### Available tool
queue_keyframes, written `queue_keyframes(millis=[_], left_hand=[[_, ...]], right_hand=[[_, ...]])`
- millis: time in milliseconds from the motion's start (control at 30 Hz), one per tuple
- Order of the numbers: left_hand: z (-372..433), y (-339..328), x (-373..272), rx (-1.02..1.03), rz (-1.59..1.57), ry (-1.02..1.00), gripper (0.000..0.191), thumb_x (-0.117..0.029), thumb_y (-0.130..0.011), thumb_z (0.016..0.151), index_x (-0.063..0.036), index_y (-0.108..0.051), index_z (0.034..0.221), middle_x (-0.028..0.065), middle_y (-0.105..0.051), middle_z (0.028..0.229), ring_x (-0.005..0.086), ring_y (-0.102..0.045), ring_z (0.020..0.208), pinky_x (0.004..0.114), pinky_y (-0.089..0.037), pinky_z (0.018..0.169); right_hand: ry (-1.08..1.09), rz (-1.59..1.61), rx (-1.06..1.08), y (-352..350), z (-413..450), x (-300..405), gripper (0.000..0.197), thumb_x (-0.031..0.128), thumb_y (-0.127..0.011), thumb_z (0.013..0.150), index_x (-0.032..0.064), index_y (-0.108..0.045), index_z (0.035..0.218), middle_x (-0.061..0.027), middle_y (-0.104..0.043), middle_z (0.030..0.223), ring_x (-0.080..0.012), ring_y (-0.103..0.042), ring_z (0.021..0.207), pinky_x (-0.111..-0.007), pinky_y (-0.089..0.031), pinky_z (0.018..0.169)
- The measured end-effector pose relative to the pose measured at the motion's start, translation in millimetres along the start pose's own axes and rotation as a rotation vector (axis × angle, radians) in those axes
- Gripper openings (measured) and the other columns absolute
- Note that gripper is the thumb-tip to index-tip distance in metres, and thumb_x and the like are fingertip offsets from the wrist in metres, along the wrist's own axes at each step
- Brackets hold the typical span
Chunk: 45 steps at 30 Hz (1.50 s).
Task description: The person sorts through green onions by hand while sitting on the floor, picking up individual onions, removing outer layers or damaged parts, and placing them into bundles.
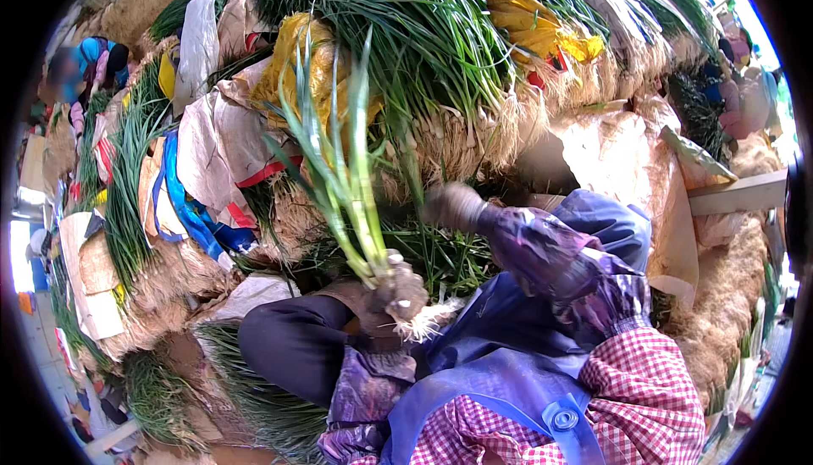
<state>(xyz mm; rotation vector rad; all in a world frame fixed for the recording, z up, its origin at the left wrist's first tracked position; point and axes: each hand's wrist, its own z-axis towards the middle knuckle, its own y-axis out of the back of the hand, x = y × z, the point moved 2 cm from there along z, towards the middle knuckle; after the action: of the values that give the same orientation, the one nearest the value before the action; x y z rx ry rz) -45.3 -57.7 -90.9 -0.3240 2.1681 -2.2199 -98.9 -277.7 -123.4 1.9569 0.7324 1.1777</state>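
Note:
A small bunch of green onions [356,211] stands upright in my left hand [399,296], leaves fanned upward and pale roots [422,325] sticking out below the fingers. My left hand looks dirt-covered or gloved. Motion blurs my right hand [454,206], which is raised to the right of the bunch near a blurred green leaf [411,166]; whether it grips the leaf cannot be made out. Loose green leaves [438,255] lie beneath and between my hands, in front of my lap. A blue apron [508,344] covers my lap.
A large heap of green onions [413,26] with roots facing me rises ahead. Yellow sacking [298,65], pale sacks [219,141] and a blue plastic sheet [197,204] lie among heaps. A beam [737,193] juts in at right. Other people [98,65] are at far left and right.

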Motion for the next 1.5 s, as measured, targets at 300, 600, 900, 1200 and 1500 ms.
queue_keyframes(millis=[300, 600, 900, 1200, 1500], left_hand=[[45, -12, -1, -0.206, 0.351, -0.160, 0.023, -0.015, -0.060, 0.089, -0.0063, -0.049, 0.108, 0.0045, -0.053, 0.079, 0.0117, -0.045, 0.064, 0.024, -0.037, 0.052], [26, -1, -21, -0.629, 0.790, -0.286, 0.023, -0.007, -0.067, 0.083, -0.0104, -0.054, 0.102, -0.0003, -0.056, 0.080, 0.0075, -0.053, 0.062, 0.018, -0.044, 0.049], [24, 1, 4, -0.617, 0.822, -0.205, 0.021, -0.006, -0.065, 0.081, -0.0027, -0.057, 0.100, 0.0050, -0.062, 0.085, 0.0142, -0.060, 0.073, 0.026, -0.051, 0.066], [18, 3, 2, -0.287, 0.271, -0.044, 0.020, -0.016, -0.056, 0.090, 0.0017, -0.053, 0.097, 0.0093, -0.056, 0.080, 0.0186, -0.057, 0.067, 0.026, -0.049, 0.055], [19, 1, 22, -0.231, 0.170, 0.039, 0.034, -0.022, -0.052, 0.094, 0.0000, -0.048, 0.120, 0.0105, -0.056, 0.076, 0.0239, -0.058, 0.069, 0.036, -0.049, 0.061]], right_hand=[[-0.494, -0.140, -0.307, 67, 62, -3, 0.042, 0.043, -0.064, 0.081, 0.0047, -0.060, 0.097, -0.0167, -0.066, 0.083, -0.0329, -0.064, 0.079, -0.042, -0.050, 0.069], [-0.177, 0.377, -0.275, 64, -20, 53, 0.033, 0.035, -0.065, 0.081, 0.0052, -0.065, 0.095, -0.0106, -0.066, 0.083, -0.0228, -0.064, 0.076, -0.036, -0.052, 0.072], [-0.128, 0.577, -0.303, 20, -28, 35, 0.046, 0.035, -0.072, 0.079, 0.0032, -0.061, 0.110, -0.0112, -0.067, 0.088, -0.0208, -0.063, 0.083, -0.033, -0.051, 0.075], [-0.500, -0.210, -0.019, 24, -37, -19, 0.030, 0.031, -0.060, 0.084, 0.0104, -0.065, 0.105, -0.0134, -0.065, 0.085, -0.0295, -0.065, 0.080, -0.042, -0.051, 0.070], [0.136, 1.810, 0.212, 14, -20, 64, 0.039, 0.039, -0.054, 0.092, 0.0018, -0.059, 0.101, 0.0027, -0.050, 0.063, -0.0061, -0.036, 0.045, -0.021, -0.032, 0.042]])
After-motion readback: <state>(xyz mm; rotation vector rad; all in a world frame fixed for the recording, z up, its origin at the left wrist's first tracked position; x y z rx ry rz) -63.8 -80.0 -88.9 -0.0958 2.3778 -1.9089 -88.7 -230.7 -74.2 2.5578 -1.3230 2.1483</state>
